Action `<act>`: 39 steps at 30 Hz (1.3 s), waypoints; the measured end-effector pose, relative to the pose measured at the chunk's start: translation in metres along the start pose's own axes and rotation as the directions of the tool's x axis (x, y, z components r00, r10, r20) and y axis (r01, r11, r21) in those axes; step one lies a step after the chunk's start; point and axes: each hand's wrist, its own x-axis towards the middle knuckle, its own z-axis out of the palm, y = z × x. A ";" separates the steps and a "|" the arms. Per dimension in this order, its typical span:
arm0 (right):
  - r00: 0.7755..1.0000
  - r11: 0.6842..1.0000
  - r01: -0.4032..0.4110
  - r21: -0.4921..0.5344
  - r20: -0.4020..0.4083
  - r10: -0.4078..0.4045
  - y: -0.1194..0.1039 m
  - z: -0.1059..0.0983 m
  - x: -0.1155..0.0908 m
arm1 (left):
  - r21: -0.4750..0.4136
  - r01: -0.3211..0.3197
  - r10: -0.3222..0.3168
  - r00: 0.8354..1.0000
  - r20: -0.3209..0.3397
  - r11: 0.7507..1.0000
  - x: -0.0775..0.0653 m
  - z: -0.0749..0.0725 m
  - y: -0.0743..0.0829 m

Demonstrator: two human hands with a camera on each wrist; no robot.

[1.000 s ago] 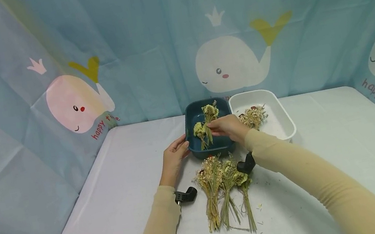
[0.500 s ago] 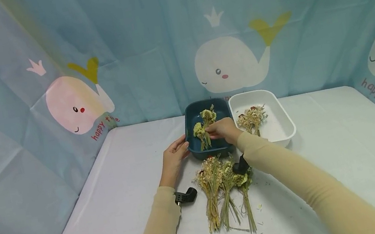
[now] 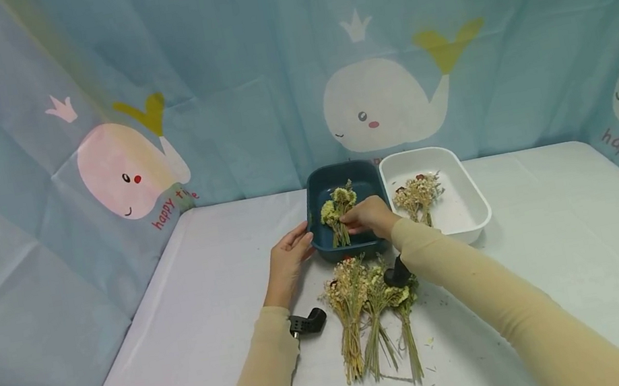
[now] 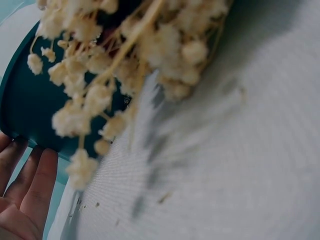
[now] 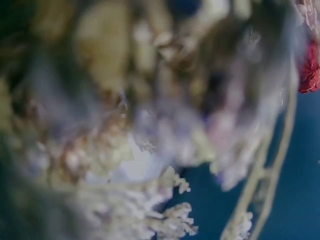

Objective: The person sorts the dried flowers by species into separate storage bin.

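Note:
My right hand reaches over the dark teal tray and pinches a small bunch of dried yellow-green flowers by its stems. A second yellowish dried bunch lies right beside it in the tray. At the tray's left side, my left hand touches the outer wall; in the left wrist view its fingers are fairly straight against the teal plastic. Blurred blossoms fill most of the right wrist view, so the right fingers are hidden there.
A white tray stands against the teal one on the right, holding a pale dried bunch with dark red blooms. In front lie several tied bunches with loose bits scattered around. A printed curtain hangs behind the table.
My right hand has lowered the bunch and shifted it slightly left and nearer, beside the other bunch in the teal tray. The left hand has stayed at the tray's side.

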 end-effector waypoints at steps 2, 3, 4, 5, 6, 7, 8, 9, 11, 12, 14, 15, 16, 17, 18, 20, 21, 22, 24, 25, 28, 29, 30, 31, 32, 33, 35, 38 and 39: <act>1.000 1.000 -0.003 -0.011 0.002 0.003 0.000 0.000 0.000 | 0.004 0.000 0.000 1.000 0.000 1.000 -0.001 0.001 0.001; 1.000 1.000 -0.005 -0.015 0.003 0.005 0.000 0.000 0.000 | 0.005 -0.001 0.001 1.000 0.000 1.000 -0.001 0.001 0.001; 1.000 1.000 -0.008 -0.019 0.003 0.008 0.000 0.000 0.000 | 0.005 -0.002 0.002 1.000 -0.001 1.000 -0.001 0.002 0.002; 1.000 1.000 -0.011 -0.022 0.002 0.011 0.000 0.000 0.000 | 0.006 -0.003 0.003 1.000 -0.001 1.000 -0.001 0.002 0.002; 1.000 1.000 -0.011 -0.025 0.001 0.011 0.000 -0.001 0.000 | 0.003 -0.003 0.003 1.000 -0.003 1.000 -0.001 0.002 0.002; 1.000 1.000 -0.011 -0.027 0.000 0.011 0.001 -0.001 0.000 | 0.002 -0.003 0.003 1.000 -0.004 1.000 -0.001 0.003 0.002; 1.000 0.999 -0.012 -0.030 -0.003 0.011 0.001 -0.001 0.000 | 0.000 -0.003 0.003 1.000 -0.006 1.000 -0.001 0.003 0.002; 1.000 0.999 -0.011 -0.032 -0.007 0.011 0.001 -0.001 0.000 | -0.003 -0.004 0.004 1.000 -0.007 1.000 -0.001 0.004 0.003; 1.000 0.999 -0.013 -0.035 -0.015 0.012 0.002 -0.002 0.000 | -0.005 -0.007 0.007 1.000 -0.011 1.000 0.000 0.004 0.003; 1.000 0.999 -0.013 -0.036 -0.018 0.013 0.002 -0.002 0.000 | -0.005 -0.007 0.007 1.000 -0.016 1.000 0.000 0.005 0.002; 1.000 0.999 -0.016 -0.032 -0.024 0.015 0.002 -0.002 -0.001 | -0.004 -0.009 0.009 1.000 -0.023 1.000 0.001 0.005 0.001; 1.000 0.999 -0.017 -0.027 -0.027 0.016 0.002 -0.002 -0.001 | 0.000 -0.011 0.011 1.000 -0.023 1.000 0.001 0.006 0.001; 0.999 1.000 -0.019 -0.024 -0.032 0.019 0.001 -0.002 -0.001 | 0.002 -0.011 0.011 1.000 -0.025 1.000 0.001 0.006 0.001; 0.999 1.000 -0.018 -0.020 -0.038 0.017 0.001 -0.002 -0.002 | 0.003 -0.010 0.010 1.000 -0.024 1.000 0.002 0.006 0.000; 0.999 1.000 -0.016 -0.017 -0.045 0.015 0.001 -0.002 -0.002 | 0.002 -0.007 0.007 1.000 -0.022 1.000 0.002 0.006 0.000; 0.998 1.000 -0.011 -0.015 -0.059 0.010 0.001 -0.002 -0.002 | -0.001 -0.001 0.001 1.000 -0.017 1.000 0.002 0.006 -0.001; 0.998 1.000 -0.007 -0.014 -0.063 0.006 0.000 -0.002 -0.002 | -0.001 0.003 -0.003 1.000 -0.014 1.000 0.002 0.006 -0.001; 0.998 1.000 -0.002 -0.018 -0.067 0.000 0.000 -0.002 -0.002 | -0.005 0.009 -0.009 1.000 -0.013 1.000 0.003 0.005 -0.001; 0.998 0.999 0.015 -0.034 -0.066 -0.017 -0.002 -0.002 -0.003 | -0.010 0.018 -0.018 1.000 -0.010 1.000 0.003 0.005 -0.001; 0.998 0.999 0.024 -0.045 -0.062 -0.026 -0.003 -0.002 -0.004 | -0.009 0.021 -0.021 1.000 -0.008 1.000 0.002 0.005 -0.001; 0.997 0.995 0.057 -0.080 -0.038 -0.060 -0.008 -0.003 -0.009 | -0.019 0.026 -0.026 1.000 -0.006 0.999 0.002 0.004 -0.001; 0.997 0.994 0.066 -0.082 -0.026 -0.069 -0.009 -0.004 -0.011 | -0.020 0.026 -0.027 1.000 -0.006 0.999 0.002 0.004 -0.001; 0.997 0.993 0.078 -0.085 -0.011 -0.079 -0.011 -0.004 -0.013 | -0.024 0.025 -0.025 1.000 -0.006 0.999 0.002 0.004 -0.001; 0.997 0.993 0.083 -0.087 0.004 -0.083 -0.014 -0.004 -0.016 | -0.024 0.025 -0.025 1.000 -0.008 0.999 0.002 0.003 -0.001; 0.996 0.993 0.087 -0.083 0.016 -0.086 -0.016 -0.005 -0.020 | -0.025 0.025 -0.026 1.000 -0.012 0.999 0.002 0.003 -0.001; 0.996 0.993 0.088 -0.076 0.029 -0.086 -0.018 -0.005 -0.024 | -0.023 0.025 -0.025 1.000 -0.017 0.999 0.001 0.003 0.000; 0.995 0.993 0.089 -0.077 0.060 -0.085 -0.021 -0.006 -0.032 | -0.019 0.022 -0.023 1.000 -0.022 1.000 0.002 0.002 -0.001; 0.994 0.994 0.075 -0.075 0.084 -0.068 -0.022 -0.007 -0.046 | -0.014 0.016 -0.016 0.999 -0.028 1.000 0.002 0.002 -0.001; 0.994 0.995 0.071 -0.076 0.091 -0.064 -0.022 -0.008 -0.050 | -0.015 0.013 -0.013 1.000 -0.028 1.000 0.002 0.002 -0.001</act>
